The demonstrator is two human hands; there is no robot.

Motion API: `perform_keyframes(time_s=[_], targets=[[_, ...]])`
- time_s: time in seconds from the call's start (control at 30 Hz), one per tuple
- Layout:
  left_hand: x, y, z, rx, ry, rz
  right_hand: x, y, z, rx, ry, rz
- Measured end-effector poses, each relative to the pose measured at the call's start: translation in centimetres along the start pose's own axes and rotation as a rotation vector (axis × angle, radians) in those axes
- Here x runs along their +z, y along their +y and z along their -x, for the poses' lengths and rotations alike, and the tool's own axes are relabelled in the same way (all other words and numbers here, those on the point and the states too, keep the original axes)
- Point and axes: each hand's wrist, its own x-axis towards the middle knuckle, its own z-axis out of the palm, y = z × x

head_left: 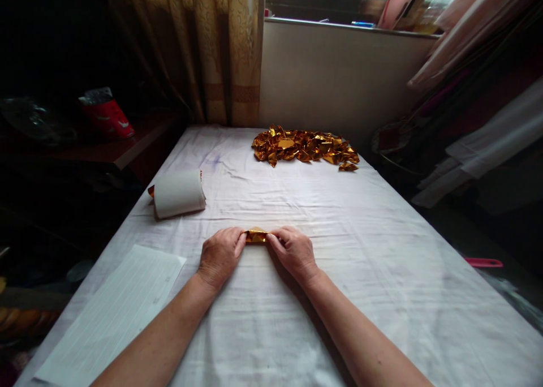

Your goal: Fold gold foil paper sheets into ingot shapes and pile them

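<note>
A small folded piece of gold foil paper (257, 236) is stretched between both hands at the middle of the cloth-covered table. My left hand (221, 255) pinches its left end, thumb along the near side. The right end sits in the pinch of my right hand (296, 252). Part of the foil is hidden under the fingers. Farther back lies a heap of folded gold foil pieces (303, 145). Left of my hands rests a curled stack of paper (179, 193), white outside, with gold showing at its edges.
A lined paper sheet (114, 313) lies at the table's left, beside my left forearm. The white cloth (382, 262) is wrinkled. Beyond the table's left edge, a red container (108, 114) stands on a dark side surface. A curtain (212, 53) hangs behind; clothes (500, 132) hang at right.
</note>
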Motion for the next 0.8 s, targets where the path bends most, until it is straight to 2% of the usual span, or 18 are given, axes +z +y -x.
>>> perform_keyframes(time_s=[0.27,0.4,0.63,0.8], targets=[[-0.33,0.34,-0.09,-0.014,-0.068,-0.031,0.59,0.13,0.0,-0.066,0.048,-0.124],[-0.31,0.2,-0.18,-0.024,-0.075,-0.019,0.67,-0.07,0.02,-0.144,-0.013,-0.18],[-0.31,0.15,-0.11,-0.002,-0.069,0.021,0.45,0.02,-0.19,-0.149,-0.027,-0.173],[-0.39,0.1,-0.23,-0.037,-0.045,0.007,0.05,-0.11,-0.24,-0.158,-0.047,-0.126]])
